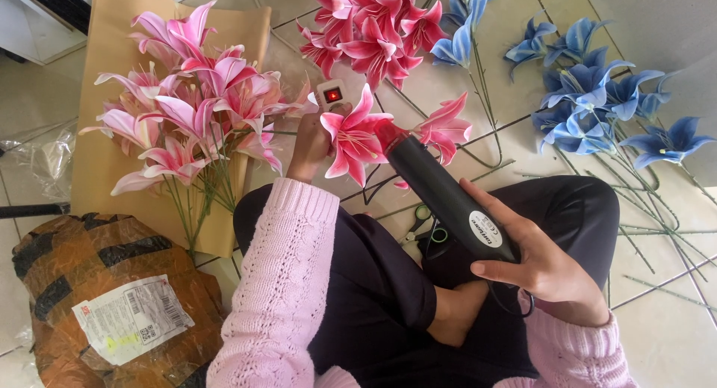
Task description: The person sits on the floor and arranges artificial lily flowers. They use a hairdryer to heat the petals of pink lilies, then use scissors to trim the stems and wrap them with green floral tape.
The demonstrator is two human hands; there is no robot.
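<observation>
— Black plastic, that tool in your right hand [539, 262]?

— Yes, a black heat gun [447, 195]. My right grip is clenched round its lower barrel, fingers wrapped over the top and thumb underneath, just past the white oval label. The nozzle tilts up and to the left, and its tip sits right against the pink flower [352, 136].

— And the other hand?

— My left hand [310, 145] is raised in front of me, its grip closed on that pink flower from behind, where the stem must be; the petals hide my fingertips. Just above that hand is a small white switch box with a red light [331, 94]; I cannot tell whether I am touching it.

— Where are you sitting?

— Cross-legged on the tiled floor [672, 336], dark trousers, pink knitted sleeves. A pair of scissors with green handles [422, 224] lies on the floor between my knees, under the heat gun.

— What lies around you?

— To my left a bunch of pale pink lilies [187, 112] rests on a sheet of brown paper [104, 74]. Ahead of me is a cluster of deeper pink lilies [373, 29]. To my right, well apart from my hands, blue lilies [590, 97] lie spread on the tiles with their green stems [657, 231] trailing toward me. Near my left knee sits a brown parcel wrapped in tape, with a white label [112, 298]. A bit of clear plastic wrap [41, 156] lies at the far left edge.
</observation>
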